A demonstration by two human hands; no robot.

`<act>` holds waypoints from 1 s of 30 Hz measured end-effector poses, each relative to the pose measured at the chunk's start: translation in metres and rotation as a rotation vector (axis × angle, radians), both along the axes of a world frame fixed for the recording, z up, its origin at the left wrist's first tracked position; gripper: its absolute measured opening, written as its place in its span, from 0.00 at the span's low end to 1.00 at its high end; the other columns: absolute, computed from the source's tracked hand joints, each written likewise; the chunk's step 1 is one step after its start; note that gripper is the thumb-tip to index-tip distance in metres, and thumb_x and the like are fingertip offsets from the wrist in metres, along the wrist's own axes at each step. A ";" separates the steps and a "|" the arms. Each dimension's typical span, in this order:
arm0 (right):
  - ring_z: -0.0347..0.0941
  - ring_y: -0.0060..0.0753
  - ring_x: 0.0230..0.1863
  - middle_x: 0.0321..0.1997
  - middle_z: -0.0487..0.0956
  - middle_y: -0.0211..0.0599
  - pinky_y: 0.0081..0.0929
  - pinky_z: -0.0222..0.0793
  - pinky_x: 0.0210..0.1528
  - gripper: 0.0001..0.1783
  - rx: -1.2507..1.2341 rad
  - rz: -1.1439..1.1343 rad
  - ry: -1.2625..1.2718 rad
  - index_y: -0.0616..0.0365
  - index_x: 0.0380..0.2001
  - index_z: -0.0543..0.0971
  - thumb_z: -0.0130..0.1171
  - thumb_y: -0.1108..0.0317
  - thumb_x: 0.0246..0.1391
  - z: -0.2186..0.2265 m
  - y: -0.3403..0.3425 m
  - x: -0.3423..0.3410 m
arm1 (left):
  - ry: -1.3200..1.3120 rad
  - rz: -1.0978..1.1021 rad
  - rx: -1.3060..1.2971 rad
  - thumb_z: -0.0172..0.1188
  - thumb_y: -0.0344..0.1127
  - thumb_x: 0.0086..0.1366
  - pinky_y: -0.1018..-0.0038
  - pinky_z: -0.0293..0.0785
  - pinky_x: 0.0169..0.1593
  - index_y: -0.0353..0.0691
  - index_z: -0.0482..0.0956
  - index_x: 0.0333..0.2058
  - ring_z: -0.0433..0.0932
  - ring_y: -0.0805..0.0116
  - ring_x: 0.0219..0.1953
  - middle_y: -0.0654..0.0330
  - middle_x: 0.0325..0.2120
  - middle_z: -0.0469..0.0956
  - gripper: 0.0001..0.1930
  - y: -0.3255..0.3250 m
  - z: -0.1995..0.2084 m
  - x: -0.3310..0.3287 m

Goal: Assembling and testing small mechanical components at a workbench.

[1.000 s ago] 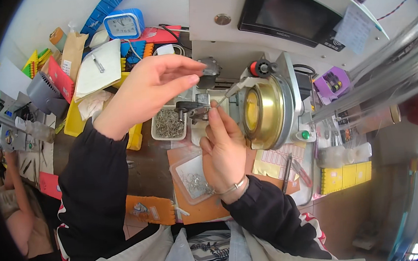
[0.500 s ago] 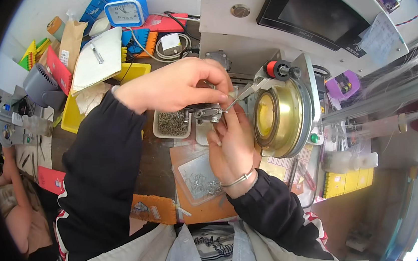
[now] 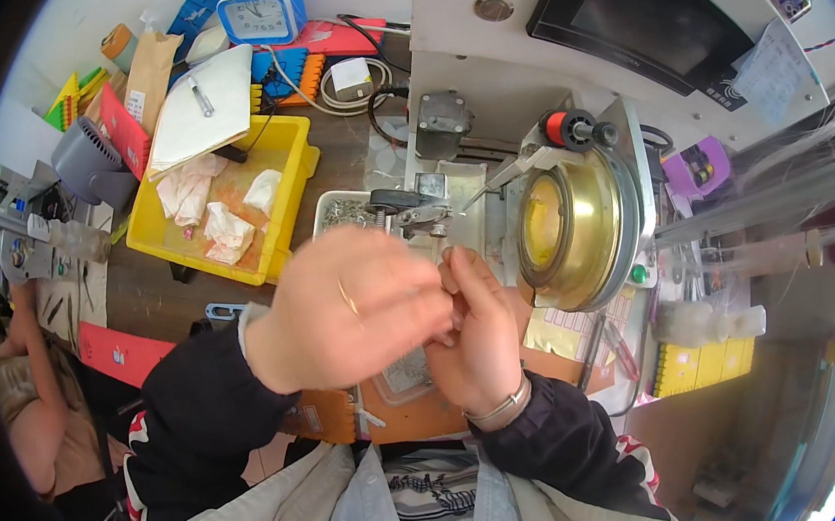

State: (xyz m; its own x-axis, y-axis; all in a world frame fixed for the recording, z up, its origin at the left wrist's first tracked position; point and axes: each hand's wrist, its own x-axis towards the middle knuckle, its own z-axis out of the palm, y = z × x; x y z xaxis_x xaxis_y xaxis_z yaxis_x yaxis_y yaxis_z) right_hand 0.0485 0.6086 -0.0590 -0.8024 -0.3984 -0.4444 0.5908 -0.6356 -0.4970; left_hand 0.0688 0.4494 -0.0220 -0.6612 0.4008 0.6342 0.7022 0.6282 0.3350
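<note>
My left hand (image 3: 351, 302), with a thin ring and slightly blurred, has its fingers curled in towards my right hand (image 3: 477, 340). Their fingertips meet in front of a small metal clamp (image 3: 424, 220) on the machine. My right hand, a metal bangle at its wrist, has thumb and fingers pinched together. Whatever lies between the fingers is hidden. A brass-coloured wheel (image 3: 589, 264) stands to the right of both hands. Behind my left hand, a white tray (image 3: 321, 215) of small metal parts is partly covered. Below the hands, a clear shallow box (image 3: 402, 388) shows in part.
A yellow bin (image 3: 302, 186) with crumpled tissues stands at the left, papers and a pen (image 3: 201, 97) resting over its back. Behind are a blue clock (image 3: 263, 14) and a white adapter (image 3: 352, 78). A dark screen (image 3: 641, 23) overhangs the right. Another person's arm (image 3: 41, 367) is far left.
Both hands have drawn back from the clamp towards me. My left hand has come down from above it, uncovering the clamp, the grey motor housing and the yellow bin. The view has shifted slightly.
</note>
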 end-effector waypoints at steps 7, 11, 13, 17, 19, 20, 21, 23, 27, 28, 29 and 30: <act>0.52 0.09 0.20 0.24 0.62 0.17 0.16 0.46 0.21 0.06 0.052 -0.120 0.054 0.50 0.40 0.71 0.54 0.62 0.69 -0.007 -0.015 -0.033 | -0.432 0.020 0.071 0.64 0.27 0.57 0.67 0.74 0.47 0.36 0.83 0.43 0.79 0.55 0.43 0.55 0.38 0.81 0.14 -0.022 0.016 -0.085; 0.51 0.09 0.20 0.24 0.62 0.16 0.15 0.46 0.21 0.04 0.083 -0.154 0.054 0.49 0.40 0.71 0.53 0.63 0.69 -0.005 -0.023 -0.042 | -0.727 -0.161 -0.029 0.64 0.28 0.57 0.64 0.75 0.48 0.37 0.85 0.40 0.80 0.54 0.43 0.53 0.37 0.82 0.12 -0.018 0.027 -0.109; 0.51 0.09 0.19 0.25 0.63 0.16 0.15 0.46 0.21 0.04 0.096 -0.141 0.045 0.49 0.40 0.71 0.52 0.63 0.69 -0.002 -0.024 -0.042 | -0.669 -0.112 -0.028 0.65 0.28 0.57 0.65 0.75 0.48 0.36 0.85 0.38 0.80 0.54 0.42 0.53 0.36 0.82 0.10 -0.017 0.026 -0.107; 0.52 0.10 0.20 0.26 0.64 0.17 0.16 0.46 0.21 0.08 0.015 -0.076 -0.067 0.51 0.43 0.72 0.51 0.60 0.70 -0.001 -0.011 -0.026 | -0.101 0.233 0.124 0.66 0.27 0.56 0.65 0.75 0.44 0.38 0.85 0.34 0.80 0.56 0.40 0.54 0.34 0.82 0.06 -0.007 0.008 -0.070; 0.52 0.11 0.20 0.28 0.66 0.18 0.16 0.47 0.21 0.10 -0.039 -0.046 -0.089 0.52 0.44 0.73 0.51 0.58 0.70 0.001 -0.002 -0.011 | 0.189 0.356 0.220 0.69 0.26 0.52 0.62 0.75 0.42 0.43 0.86 0.34 0.79 0.56 0.41 0.60 0.37 0.80 0.09 0.002 0.000 -0.043; 0.52 0.11 0.20 0.28 0.67 0.18 0.15 0.47 0.22 0.11 -0.066 -0.015 -0.069 0.53 0.45 0.73 0.51 0.58 0.69 0.003 0.001 -0.006 | 0.213 0.318 0.179 0.69 0.27 0.49 0.63 0.75 0.41 0.45 0.86 0.34 0.79 0.58 0.41 0.63 0.37 0.80 0.11 0.007 -0.005 -0.029; 0.53 0.11 0.20 0.28 0.67 0.18 0.15 0.47 0.22 0.12 -0.091 0.019 -0.046 0.53 0.45 0.74 0.51 0.57 0.69 0.007 0.003 0.000 | 0.241 0.282 0.140 0.69 0.27 0.46 0.65 0.74 0.41 0.47 0.87 0.34 0.79 0.61 0.41 0.66 0.36 0.80 0.13 0.014 -0.008 -0.013; 0.54 0.09 0.21 0.27 0.68 0.17 0.14 0.48 0.22 0.11 -0.127 0.070 -0.002 0.53 0.42 0.75 0.53 0.58 0.69 0.018 0.007 0.006 | 0.307 0.222 0.105 0.70 0.28 0.42 0.66 0.74 0.42 0.50 0.87 0.34 0.79 0.64 0.42 0.69 0.37 0.80 0.16 0.021 -0.020 0.002; 0.54 0.08 0.21 0.24 0.66 0.16 0.13 0.49 0.23 0.06 -0.136 0.131 0.121 0.51 0.37 0.75 0.54 0.63 0.69 0.011 0.015 0.007 | 0.430 0.250 0.125 0.69 0.29 0.42 0.64 0.74 0.47 0.51 0.87 0.37 0.77 0.64 0.49 0.69 0.40 0.80 0.19 0.027 -0.036 0.002; 0.53 0.08 0.21 0.24 0.66 0.16 0.13 0.48 0.23 0.07 -0.110 0.147 0.130 0.51 0.37 0.75 0.54 0.63 0.69 0.010 0.020 0.008 | 0.450 0.289 0.131 0.69 0.29 0.42 0.64 0.74 0.48 0.51 0.87 0.37 0.76 0.63 0.50 0.69 0.41 0.80 0.19 0.027 -0.037 0.001; 0.53 0.09 0.21 0.24 0.66 0.16 0.13 0.48 0.23 0.07 -0.084 0.164 0.138 0.51 0.37 0.75 0.54 0.62 0.69 0.010 0.024 0.009 | 0.418 0.355 0.166 0.68 0.30 0.46 0.61 0.72 0.54 0.51 0.87 0.40 0.74 0.60 0.55 0.67 0.44 0.81 0.18 0.027 -0.044 0.001; 0.53 0.09 0.20 0.24 0.66 0.16 0.14 0.48 0.23 0.07 -0.061 0.185 0.144 0.52 0.37 0.75 0.54 0.62 0.69 0.009 0.029 0.009 | 0.387 0.361 0.099 0.68 0.29 0.48 0.59 0.70 0.56 0.50 0.87 0.39 0.72 0.56 0.57 0.65 0.47 0.80 0.17 0.027 -0.046 -0.002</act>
